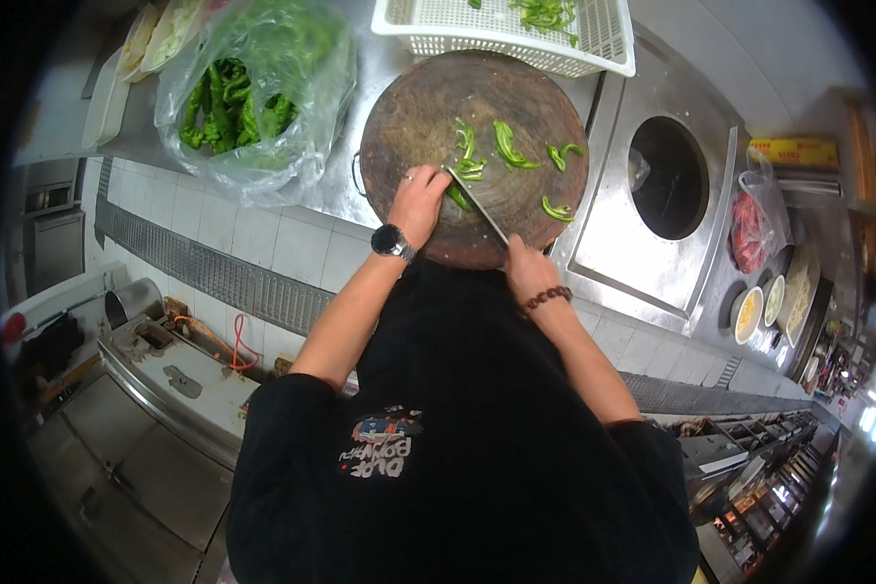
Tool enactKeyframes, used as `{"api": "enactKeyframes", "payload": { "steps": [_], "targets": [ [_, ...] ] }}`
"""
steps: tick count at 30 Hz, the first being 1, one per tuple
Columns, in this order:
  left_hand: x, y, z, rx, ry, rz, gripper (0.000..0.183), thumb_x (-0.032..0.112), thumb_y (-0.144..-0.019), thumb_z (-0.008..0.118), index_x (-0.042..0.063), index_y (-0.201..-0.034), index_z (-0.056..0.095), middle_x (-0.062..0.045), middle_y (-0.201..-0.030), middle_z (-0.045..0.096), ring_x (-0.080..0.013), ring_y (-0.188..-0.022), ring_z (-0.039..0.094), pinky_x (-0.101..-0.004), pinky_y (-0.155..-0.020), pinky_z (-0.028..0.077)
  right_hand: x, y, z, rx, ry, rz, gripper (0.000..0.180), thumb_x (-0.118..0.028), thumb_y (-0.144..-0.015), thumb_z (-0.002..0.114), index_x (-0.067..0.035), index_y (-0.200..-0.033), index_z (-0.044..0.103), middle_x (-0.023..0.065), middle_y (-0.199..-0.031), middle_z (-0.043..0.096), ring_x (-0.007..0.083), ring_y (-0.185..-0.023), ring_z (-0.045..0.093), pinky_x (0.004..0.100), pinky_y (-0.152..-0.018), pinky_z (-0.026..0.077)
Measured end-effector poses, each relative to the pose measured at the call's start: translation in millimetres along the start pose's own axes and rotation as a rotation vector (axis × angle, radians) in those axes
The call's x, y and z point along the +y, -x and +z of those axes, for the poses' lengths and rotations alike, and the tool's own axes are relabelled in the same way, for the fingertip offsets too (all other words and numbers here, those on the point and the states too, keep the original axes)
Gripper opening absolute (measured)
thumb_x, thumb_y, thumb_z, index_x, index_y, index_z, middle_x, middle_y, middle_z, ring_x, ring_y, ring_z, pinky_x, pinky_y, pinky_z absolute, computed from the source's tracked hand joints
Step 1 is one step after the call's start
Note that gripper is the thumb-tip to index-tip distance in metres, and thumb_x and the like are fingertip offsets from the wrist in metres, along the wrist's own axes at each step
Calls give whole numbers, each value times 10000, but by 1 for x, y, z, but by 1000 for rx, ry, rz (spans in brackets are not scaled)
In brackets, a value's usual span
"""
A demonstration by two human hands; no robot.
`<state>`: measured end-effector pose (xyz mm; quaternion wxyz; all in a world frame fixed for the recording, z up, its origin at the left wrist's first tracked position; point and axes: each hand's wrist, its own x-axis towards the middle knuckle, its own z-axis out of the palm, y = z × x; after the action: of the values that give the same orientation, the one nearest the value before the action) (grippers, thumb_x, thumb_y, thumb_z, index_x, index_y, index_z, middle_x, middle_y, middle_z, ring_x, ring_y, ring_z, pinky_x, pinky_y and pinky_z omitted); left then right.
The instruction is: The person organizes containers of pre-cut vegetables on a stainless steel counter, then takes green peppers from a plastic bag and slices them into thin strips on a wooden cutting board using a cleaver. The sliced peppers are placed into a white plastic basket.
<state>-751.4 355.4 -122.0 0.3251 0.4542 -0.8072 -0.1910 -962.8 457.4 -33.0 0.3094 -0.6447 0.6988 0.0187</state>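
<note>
A round wooden chopping block (409,109) lies before me on the steel counter. My right hand (531,269) grips a knife (479,207), seen nearly edge-on, its blade slanting up and left across the block. Close by the blade's far end, my left hand (419,198) curls its fingers down on a green pepper (458,196), which is partly hidden by the hand and the knife. Cut pepper strips (470,169) lie just past the blade tip. More pieces, among them a longer pepper piece (511,150) and a curved strip (557,210), are spread over the block's right half.
A clear plastic bag (321,131) of whole green peppers (226,109) sits at left. Beyond the block stands a white perforated basket (438,36) with cut pepper. At right are a round opening (669,179) in the counter, a bag of red food (749,232) and small bowls (746,315).
</note>
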Motion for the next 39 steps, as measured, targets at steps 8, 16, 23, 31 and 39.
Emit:
{"api": "enactKeyframes", "payload": {
  "steps": [8,16,23,31,39],
  "targets": [
    [-1,6,1,8,-7,1,260,-51,-821,670,43,-1060,634,-144,-1041,600,-394,-1037,580,-452,-895,493,-1,-1,19,22,-58,-18,146,-133,-984,523,6,-1010,490,318,-825,676,525,-840,664,616,-755,519],
    [6,23,-9,35,55,-50,204,37,-874,702,19,-1066,634,-158,-1104,616,-393,-1091,576,-458,-935,480,19,2,37,27,-14,-35,129,-137,-996,489,-8,-995,489,288,-837,690,509,-819,677,601,-712,537],
    [9,32,-15,62,22,-9,203,-1,-871,685,24,-1068,643,-156,-1106,619,-389,-1061,576,-458,-912,483,-5,2,19,2,54,-35,127,-121,-997,451,2,-999,482,280,-905,701,497,-839,688,587,-726,547],
    [6,26,-8,38,14,-42,224,-10,-856,693,28,-1071,645,-162,-1107,621,-399,-1037,575,-459,-909,487,-48,12,6,74,15,-73,94,-100,-985,493,-9,-993,471,249,-855,696,463,-801,705,545,-687,576],
    [-1,23,-11,-3,42,-50,204,-4,-860,699,32,-1055,649,-155,-1075,628,-396,-1008,580,-454,-883,490,-48,12,44,80,-40,60,112,-129,-993,502,-24,-1015,469,256,-842,691,474,-778,696,558,-670,564]
  ]
}}
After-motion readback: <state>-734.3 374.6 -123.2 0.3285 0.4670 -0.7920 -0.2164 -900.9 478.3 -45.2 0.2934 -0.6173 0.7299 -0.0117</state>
